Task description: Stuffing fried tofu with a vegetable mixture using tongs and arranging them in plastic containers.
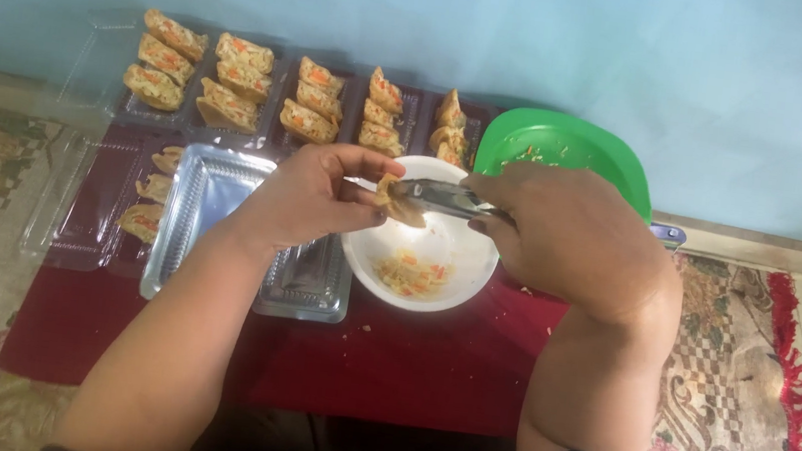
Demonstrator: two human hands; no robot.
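My left hand (309, 195) pinches a small folded pastry piece (394, 198) over a white bowl (472, 264). In my right hand (567, 229) is a metal spoon (435, 195), its tip touching the pastry. A little shredded orange-and-pale filling (413, 274) lies at the bottom of the bowl. The bowl stands on a dark red cloth (425, 369).
Several filled pastry pieces (236, 81) sit in clear plastic trays at the back. A silvery tray (213, 194) lies under my left wrist, with more pieces (151, 189) to its left. A green plate (571, 144) stands behind the bowl. Patterned rugs (734, 395) flank the cloth.
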